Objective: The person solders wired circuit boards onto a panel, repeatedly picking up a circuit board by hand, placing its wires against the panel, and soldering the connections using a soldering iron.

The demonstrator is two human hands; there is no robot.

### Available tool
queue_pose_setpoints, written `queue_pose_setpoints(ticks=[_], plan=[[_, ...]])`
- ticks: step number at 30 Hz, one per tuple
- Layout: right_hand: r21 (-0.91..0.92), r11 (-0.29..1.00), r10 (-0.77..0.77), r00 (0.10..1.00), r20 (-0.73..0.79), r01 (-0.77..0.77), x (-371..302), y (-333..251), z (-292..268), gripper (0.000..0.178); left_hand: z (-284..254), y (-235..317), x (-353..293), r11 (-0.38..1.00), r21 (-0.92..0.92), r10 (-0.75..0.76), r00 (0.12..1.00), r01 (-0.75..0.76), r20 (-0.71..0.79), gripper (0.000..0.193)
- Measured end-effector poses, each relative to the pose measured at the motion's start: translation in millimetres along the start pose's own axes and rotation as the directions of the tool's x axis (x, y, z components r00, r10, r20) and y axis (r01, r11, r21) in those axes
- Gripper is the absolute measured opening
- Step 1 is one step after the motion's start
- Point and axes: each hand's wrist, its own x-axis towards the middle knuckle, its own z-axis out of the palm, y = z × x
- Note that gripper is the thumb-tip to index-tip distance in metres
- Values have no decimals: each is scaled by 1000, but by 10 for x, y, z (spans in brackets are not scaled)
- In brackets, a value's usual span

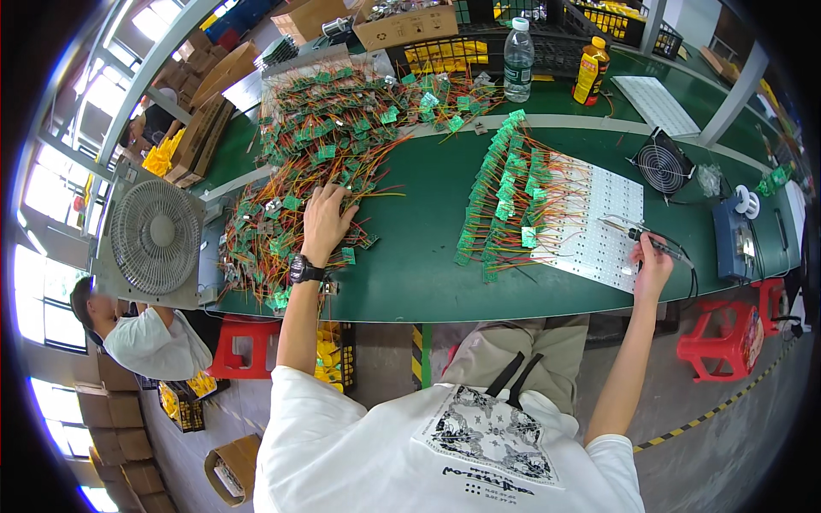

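On the left of the green bench lies a big heap of small green circuit boards with red and yellow wires [329, 115]. My left hand [325, 222], with a black watch on its wrist, rests on the heap's near right side. Its fingers are stretched and a little apart over the wires, and I see nothing held in them. My right hand [652, 263] is closed around a soldering iron [658, 241], whose tip points left above a white perforated board [611, 205]. Rows of wired green circuit boards [506, 192] lie along that board's left side, their wires reaching onto it.
A caged fan [158, 231] stands at the left edge, near a seated person [158, 342]. Behind are a water bottle [517, 61], a yellow drink bottle [590, 73] and black crates. A small black fan [663, 162] and blue soldering station [734, 235] stand at right.
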Motion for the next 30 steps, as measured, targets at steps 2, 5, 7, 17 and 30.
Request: queue_pose_setpoints(ticks=[2,5,7,17,30], plan=[[7,1000,-1,1000,17,1,-4,2,-7,18,-23,-3,67,999,38,-9,1000,8,14,32],[24,1000,3,1000,19,-4,-15,-12,5,17,-2,-63,113,999,26,29,998,-30,58,32],[28,1000,7,1000,19,-7,-17,-19,20,17,-4,-130,148,997,26,63,994,-66,86,32],[-15,1000,1,999,34,-1,-8,-33,14,16,-203,-215,405,990,-46,140,917,-132,374,41],[-16,1000,6,1000,8,-6,-18,-52,39,16,-37,451,1010,529,-778,-282,935,339,215,31]])
